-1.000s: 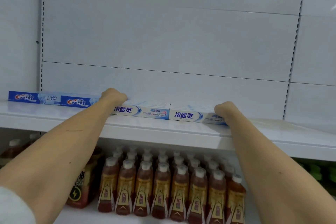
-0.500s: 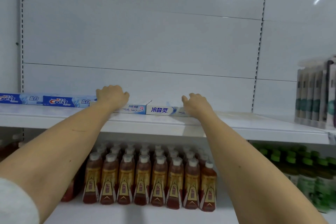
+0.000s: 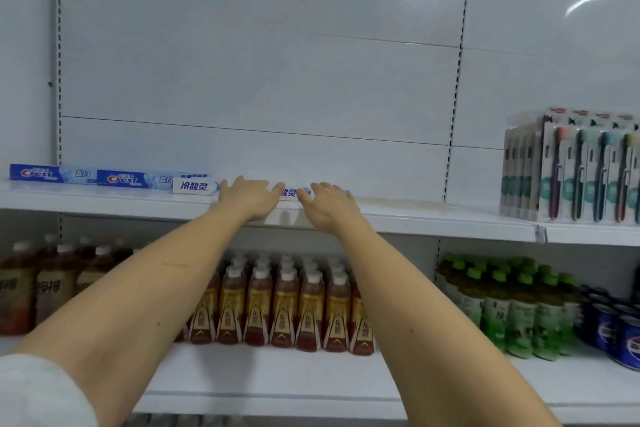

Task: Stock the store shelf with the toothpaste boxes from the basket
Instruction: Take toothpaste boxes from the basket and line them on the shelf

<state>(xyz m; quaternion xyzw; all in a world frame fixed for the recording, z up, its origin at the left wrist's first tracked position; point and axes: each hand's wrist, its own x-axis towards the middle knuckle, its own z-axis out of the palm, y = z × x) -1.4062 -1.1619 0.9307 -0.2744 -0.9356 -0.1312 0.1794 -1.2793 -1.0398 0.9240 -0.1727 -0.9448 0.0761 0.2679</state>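
Two white toothpaste boxes with blue lettering lie end to end on the upper shelf (image 3: 398,215), a little left of the frame's centre. The left white box (image 3: 194,186) shows its label clearly. The right white box (image 3: 290,193) is mostly hidden, with only a strip of lettering visible between the two hands. The left hand (image 3: 249,199) lies flat over the join of the two boxes, fingers straight and pointing toward the back panel. The right hand (image 3: 327,204) rests just beside it on the right end of the hidden box, fingers extended and slightly spread; neither hand wraps round anything.

To the left, touching the white row, two blue Crest boxes (image 3: 86,176) lie end to end, reaching the left edge of the frame. Toothbrush packs (image 3: 571,166) stand at far right on the same level. On the lower shelf stand brown tea bottles (image 3: 284,305) at centre, green bottles (image 3: 502,305) at right and blue cans (image 3: 620,333) at lower right. The basket is not in view.

The step appears to be squaring the placed boxes into line. The next move likely calls for lifting both hands away and reaching to the basket for more boxes.
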